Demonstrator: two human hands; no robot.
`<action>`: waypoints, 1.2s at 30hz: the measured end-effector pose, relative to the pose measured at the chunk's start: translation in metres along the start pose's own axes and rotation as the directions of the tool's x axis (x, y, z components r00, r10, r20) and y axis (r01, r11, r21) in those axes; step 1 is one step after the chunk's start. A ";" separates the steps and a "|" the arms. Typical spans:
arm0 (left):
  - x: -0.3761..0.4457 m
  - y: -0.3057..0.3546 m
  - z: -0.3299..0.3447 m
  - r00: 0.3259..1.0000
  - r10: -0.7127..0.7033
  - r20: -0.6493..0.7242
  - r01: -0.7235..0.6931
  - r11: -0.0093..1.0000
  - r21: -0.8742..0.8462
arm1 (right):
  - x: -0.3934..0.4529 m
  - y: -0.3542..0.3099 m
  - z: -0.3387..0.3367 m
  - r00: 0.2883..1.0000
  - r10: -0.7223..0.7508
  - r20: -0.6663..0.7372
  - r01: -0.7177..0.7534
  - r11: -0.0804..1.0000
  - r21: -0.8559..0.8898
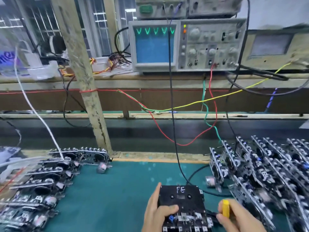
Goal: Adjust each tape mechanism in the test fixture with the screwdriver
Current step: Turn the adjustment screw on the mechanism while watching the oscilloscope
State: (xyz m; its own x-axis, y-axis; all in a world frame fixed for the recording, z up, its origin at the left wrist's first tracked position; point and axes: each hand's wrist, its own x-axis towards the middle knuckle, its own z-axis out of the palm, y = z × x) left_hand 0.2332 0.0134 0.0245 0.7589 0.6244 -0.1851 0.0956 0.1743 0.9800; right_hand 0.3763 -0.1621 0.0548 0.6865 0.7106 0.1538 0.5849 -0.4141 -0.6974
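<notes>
I see the tape mechanism (185, 218) lying flat on the green mat at the near edge of my view, a black cassette (181, 197) marked "FE" in white seated on top of it, metal parts and a small blue component exposed along its front. The screwdriver (225, 208) has a yellow handle, standing roughly upright just right of the mechanism. Rows of further tape mechanisms (267, 173) stand on edge at right, and more (45, 178) lie stacked at left, blurred.

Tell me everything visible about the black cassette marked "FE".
The black cassette, apparently plastic, lies flat in the tape mechanism on the green mat. "FE" is handwritten in white near its far edge; two round hub holes flank a small window. The left hand holds its left edge, thumb on top.
</notes>
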 end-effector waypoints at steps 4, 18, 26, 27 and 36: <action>-0.001 0.006 0.000 1.000 0.028 -0.015 -0.027 0.999 0.037 | -0.022 -0.029 -0.020 0.980 -0.074 -0.185 0.078 0.997 0.016; -0.030 -0.020 0.012 0.843 0.538 0.010 -0.476 0.737 0.479 | -0.012 -0.076 0.000 0.951 -0.178 -0.254 0.262 0.899 0.351; -0.024 -0.031 0.008 0.839 0.541 0.048 -0.493 0.721 0.487 | -0.011 -0.067 -0.002 0.937 -0.237 -0.258 0.321 0.875 0.362; -0.024 -0.031 0.008 0.834 0.549 0.049 -0.500 0.717 0.485 | -0.010 -0.068 -0.002 0.934 -0.243 -0.261 0.329 0.871 0.365; -0.023 -0.034 0.009 0.821 0.569 0.044 -0.514 0.705 0.488 | -0.005 -0.071 0.003 0.941 -0.286 -0.183 0.330 0.894 0.302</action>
State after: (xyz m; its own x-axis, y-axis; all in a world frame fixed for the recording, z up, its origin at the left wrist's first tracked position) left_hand 0.2180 -0.0138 -0.0034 0.7061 0.5784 0.4085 -0.0086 -0.5698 0.8217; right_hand 0.3302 -0.1343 0.1020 0.5577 0.6829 0.4719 0.6193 0.0363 -0.7844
